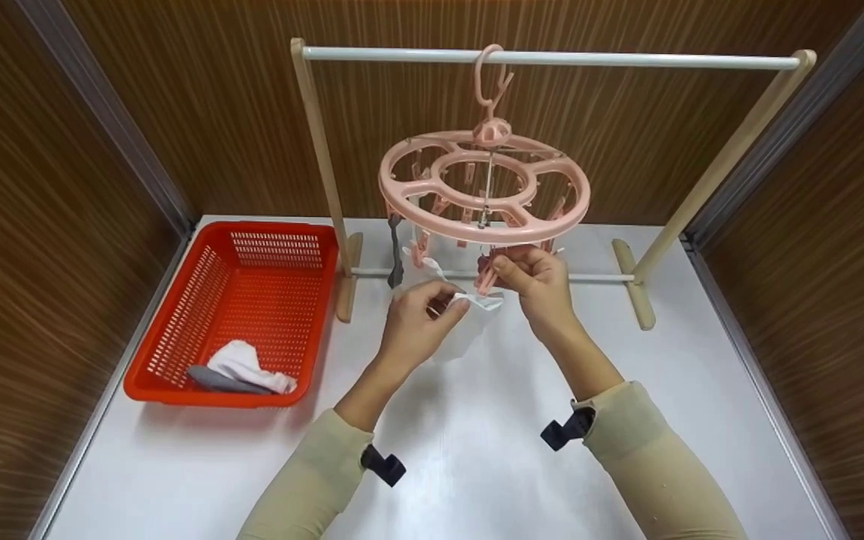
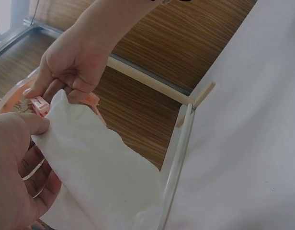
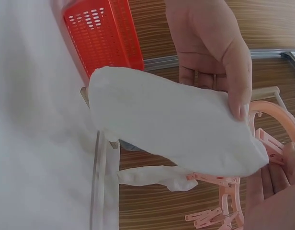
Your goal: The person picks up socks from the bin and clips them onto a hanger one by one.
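A white sock [image 3: 166, 120] hangs from my left hand [image 1: 421, 321], which pinches its upper edge between thumb and fingers. Just right of it, my right hand [image 1: 541, 289] grips a pink clothespin [image 1: 486, 281] between thumb and fingers. That clothespin dangles from a round pink clip hanger [image 1: 522, 233]. In the right wrist view, the sock's upper end overlaps the right fingers close by the clothespin. On the hanger's left side hang a grey sock [image 1: 395, 255] and another white sock [image 3: 152, 176], the latter held by a clip.
The hanger hooks over the white bar [image 1: 627, 61] of a stand with wooden legs [image 1: 724, 165]. A red basket [image 1: 267, 300] stands at the left, holding a white sock [image 1: 241, 364] and a grey one [image 1: 226, 383]. Wood-patterned panels enclose the white tabletop [image 1: 477, 450].
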Action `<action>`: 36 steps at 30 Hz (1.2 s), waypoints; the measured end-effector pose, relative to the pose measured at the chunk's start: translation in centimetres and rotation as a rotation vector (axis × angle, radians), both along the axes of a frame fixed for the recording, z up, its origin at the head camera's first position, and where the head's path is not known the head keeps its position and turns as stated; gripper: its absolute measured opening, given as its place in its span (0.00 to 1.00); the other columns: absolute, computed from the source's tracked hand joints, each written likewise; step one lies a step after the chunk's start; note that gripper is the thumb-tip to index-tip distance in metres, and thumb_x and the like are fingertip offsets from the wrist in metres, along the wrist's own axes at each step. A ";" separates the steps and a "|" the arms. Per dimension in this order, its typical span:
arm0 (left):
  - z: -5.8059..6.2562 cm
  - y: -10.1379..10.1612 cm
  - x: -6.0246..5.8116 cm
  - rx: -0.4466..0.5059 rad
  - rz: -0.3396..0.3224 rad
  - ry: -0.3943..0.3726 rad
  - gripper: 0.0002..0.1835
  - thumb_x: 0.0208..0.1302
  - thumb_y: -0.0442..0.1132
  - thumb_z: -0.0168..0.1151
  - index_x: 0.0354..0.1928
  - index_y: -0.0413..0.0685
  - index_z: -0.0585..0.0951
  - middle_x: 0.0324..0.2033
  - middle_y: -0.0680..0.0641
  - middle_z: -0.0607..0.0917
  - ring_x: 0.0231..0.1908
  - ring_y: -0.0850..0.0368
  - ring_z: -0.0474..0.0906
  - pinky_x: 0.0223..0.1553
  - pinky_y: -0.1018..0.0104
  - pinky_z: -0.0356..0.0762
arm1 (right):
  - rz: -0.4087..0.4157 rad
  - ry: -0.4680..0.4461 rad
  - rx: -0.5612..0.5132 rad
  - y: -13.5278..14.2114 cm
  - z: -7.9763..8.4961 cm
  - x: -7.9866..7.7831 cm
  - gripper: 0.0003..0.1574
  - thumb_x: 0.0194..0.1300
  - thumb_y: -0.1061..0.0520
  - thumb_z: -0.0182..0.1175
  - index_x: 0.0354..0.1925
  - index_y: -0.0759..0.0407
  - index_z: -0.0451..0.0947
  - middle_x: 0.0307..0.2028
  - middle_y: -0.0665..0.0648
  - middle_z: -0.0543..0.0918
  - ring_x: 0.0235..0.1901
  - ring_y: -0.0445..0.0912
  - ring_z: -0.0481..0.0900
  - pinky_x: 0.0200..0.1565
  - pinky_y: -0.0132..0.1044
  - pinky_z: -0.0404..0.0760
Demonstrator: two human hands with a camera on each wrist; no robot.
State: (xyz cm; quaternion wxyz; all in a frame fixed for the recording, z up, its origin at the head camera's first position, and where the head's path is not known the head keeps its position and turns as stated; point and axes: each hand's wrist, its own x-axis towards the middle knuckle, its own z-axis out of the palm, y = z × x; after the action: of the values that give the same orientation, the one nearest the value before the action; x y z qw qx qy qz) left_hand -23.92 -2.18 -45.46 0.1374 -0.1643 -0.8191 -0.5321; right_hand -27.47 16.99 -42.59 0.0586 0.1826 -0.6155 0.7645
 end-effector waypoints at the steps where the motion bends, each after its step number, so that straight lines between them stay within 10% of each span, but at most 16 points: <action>1: 0.1 0.1 -0.1 0.005 0.002 0.002 0.07 0.64 0.43 0.69 0.38 0.47 0.86 0.29 0.53 0.85 0.28 0.64 0.80 0.32 0.71 0.82 | -0.002 -0.003 -0.001 0.0 0.0 0.0 0.08 0.70 0.67 0.59 0.41 0.76 0.78 0.32 0.61 0.88 0.30 0.49 0.89 0.42 0.44 0.87; 28: 1.1 1.4 -0.6 0.032 0.080 -0.037 0.07 0.63 0.44 0.69 0.35 0.48 0.86 0.26 0.53 0.83 0.27 0.62 0.77 0.30 0.70 0.78 | 0.010 -0.023 0.037 0.5 0.3 0.3 0.03 0.67 0.68 0.61 0.38 0.70 0.80 0.33 0.59 0.89 0.34 0.47 0.89 0.41 0.40 0.87; 36: 1.3 1.2 -0.6 0.133 -0.023 -0.111 0.11 0.64 0.46 0.69 0.38 0.45 0.87 0.29 0.50 0.85 0.30 0.58 0.79 0.35 0.69 0.80 | 0.004 0.015 0.043 0.7 0.3 0.3 0.04 0.68 0.68 0.60 0.38 0.72 0.80 0.33 0.59 0.89 0.32 0.46 0.89 0.37 0.34 0.86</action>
State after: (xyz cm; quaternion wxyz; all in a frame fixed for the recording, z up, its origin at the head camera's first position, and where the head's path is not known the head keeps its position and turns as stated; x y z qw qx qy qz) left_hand -24.53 -0.94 -44.12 0.0962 -0.1347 -0.7865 -0.5950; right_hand -27.20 17.71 -42.33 0.0577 0.1905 -0.6310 0.7498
